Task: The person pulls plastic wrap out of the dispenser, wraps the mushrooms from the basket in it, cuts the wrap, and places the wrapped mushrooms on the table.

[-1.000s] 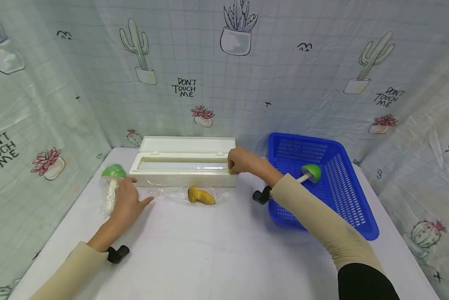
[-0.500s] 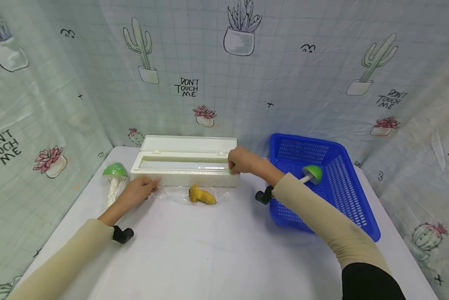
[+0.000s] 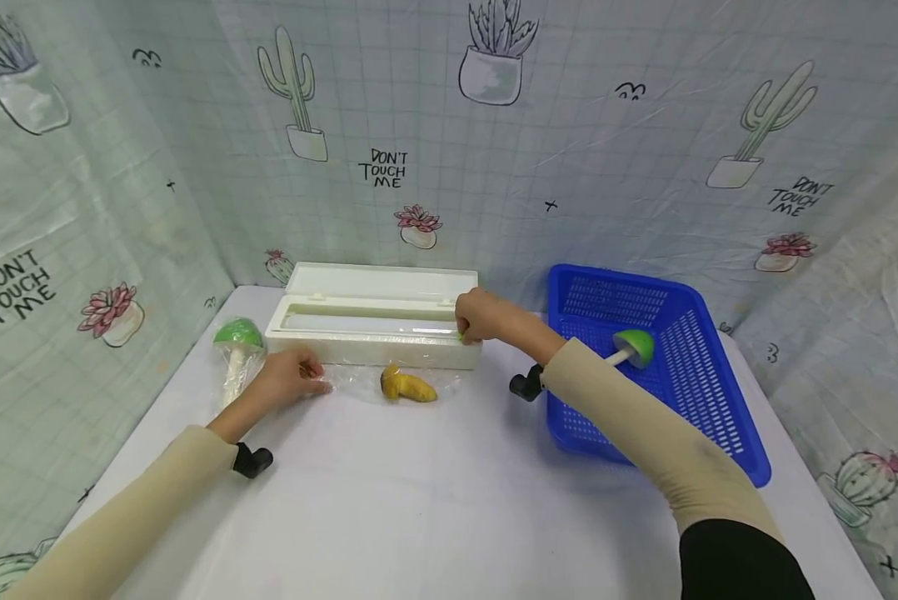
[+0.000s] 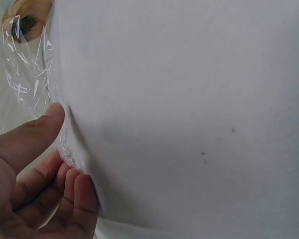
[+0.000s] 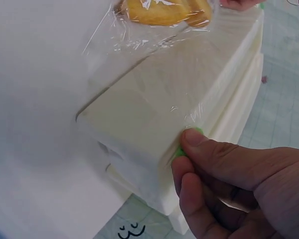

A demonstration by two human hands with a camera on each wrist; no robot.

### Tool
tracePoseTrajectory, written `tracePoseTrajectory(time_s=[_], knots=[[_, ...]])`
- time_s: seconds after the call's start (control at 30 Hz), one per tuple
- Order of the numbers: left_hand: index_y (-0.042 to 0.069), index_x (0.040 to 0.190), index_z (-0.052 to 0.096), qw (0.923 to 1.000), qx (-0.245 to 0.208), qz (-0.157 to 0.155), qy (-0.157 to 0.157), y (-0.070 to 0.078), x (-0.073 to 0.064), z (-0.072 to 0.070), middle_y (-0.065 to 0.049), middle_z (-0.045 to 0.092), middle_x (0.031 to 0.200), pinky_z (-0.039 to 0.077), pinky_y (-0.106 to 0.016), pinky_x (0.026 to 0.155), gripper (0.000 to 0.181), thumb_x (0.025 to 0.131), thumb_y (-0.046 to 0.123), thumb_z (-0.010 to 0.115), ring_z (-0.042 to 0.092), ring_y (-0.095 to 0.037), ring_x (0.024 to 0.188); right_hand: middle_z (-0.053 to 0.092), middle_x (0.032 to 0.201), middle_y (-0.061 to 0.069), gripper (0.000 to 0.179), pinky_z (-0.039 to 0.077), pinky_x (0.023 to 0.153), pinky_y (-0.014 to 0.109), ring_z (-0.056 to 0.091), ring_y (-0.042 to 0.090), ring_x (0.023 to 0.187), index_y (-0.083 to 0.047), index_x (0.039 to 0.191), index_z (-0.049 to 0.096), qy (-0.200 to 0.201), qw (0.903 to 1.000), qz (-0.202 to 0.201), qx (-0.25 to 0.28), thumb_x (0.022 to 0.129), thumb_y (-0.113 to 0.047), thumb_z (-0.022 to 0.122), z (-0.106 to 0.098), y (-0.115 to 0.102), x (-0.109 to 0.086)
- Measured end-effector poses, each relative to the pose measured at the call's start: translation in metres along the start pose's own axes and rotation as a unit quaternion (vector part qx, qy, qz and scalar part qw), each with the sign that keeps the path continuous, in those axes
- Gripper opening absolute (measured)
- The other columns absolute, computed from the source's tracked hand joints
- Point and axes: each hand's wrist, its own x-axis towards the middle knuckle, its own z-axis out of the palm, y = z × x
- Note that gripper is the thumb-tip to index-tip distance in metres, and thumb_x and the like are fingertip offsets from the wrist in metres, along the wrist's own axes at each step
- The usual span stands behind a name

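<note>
A white cling film dispenser (image 3: pixel 374 355) sits at the back of the table, its lid raised and the roll visible inside. At its right end my right hand (image 3: pixel 486 318) pinches a small green slide cutter (image 5: pixel 181 151) between thumb and forefinger. Clear cling film (image 3: pixel 351 382) runs out over the front of the dispenser onto the table. On that film lies a yellow toy mushroom (image 3: pixel 407 385). My left hand (image 3: pixel 287 379) is at the film's left end; in the left wrist view the thumb and fingers stand apart, the film's edge between them.
A green-capped toy mushroom (image 3: pixel 237 335), wrapped in film, lies left of the dispenser. At the right stands a blue plastic basket (image 3: pixel 749 458) holding another green-capped mushroom (image 3: pixel 634 348). A printed cloth (image 3: pixel 449 233) hangs behind the table.
My left hand has moved right from beside the wrapped mushroom to the film's left end, and its thumb and fingers have since spread apart. The right hand stays on the slide cutter.
</note>
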Motion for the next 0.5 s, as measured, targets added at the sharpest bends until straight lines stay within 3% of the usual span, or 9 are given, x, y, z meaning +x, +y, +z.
tracePoseTrajectory(time_s=[0.13,0.3,0.5], knots=[[0.0,0.088,0.063,0.9995,0.016,0.026,0.009,-0.0025,-0.0026,0.0049,-0.008,0.064,0.081,0.048,-0.032,0.069,0.035,0.072,0.011,0.092,0.057,-0.019,0.075,0.056,0.063,-0.003,0.015,0.043,0.061,0.024,0.047,0.01,0.062,-0.004,0.074,0.072,-0.003,0.9999,-0.002,0.016,0.087,-0.001,0.078,0.0014,0.0012,0.0001],[-0.001,0.088,0.063,0.9989,0.026,0.036,0.014,0.0002,-0.0026,0.0046,-0.01,0.064,0.081,0.047,-0.033,0.069,0.036,0.071,0.01,0.093,0.057,-0.021,0.075,0.065,0.069,0.001,0.007,0.05,0.065,0.024,0.055,0.01,0.067,-0.004,0.081,0.075,0.005,0.9996,-0.016,0.022,0.087,-0.003,0.079,0.0021,0.0043,0.001],[-0.002,0.089,0.063,0.9987,0.026,0.043,0.005,0.0039,-0.0021,0.0021,-0.012,0.064,0.084,0.049,-0.034,0.071,0.036,0.073,0.01,0.092,0.058,-0.022,0.076,0.064,0.069,0.001,0.007,0.047,0.064,0.024,0.053,0.011,0.064,-0.004,0.082,0.075,-0.007,0.9997,-0.006,0.025,0.089,-0.003,0.078,-0.002,0.003,-0.0002]])
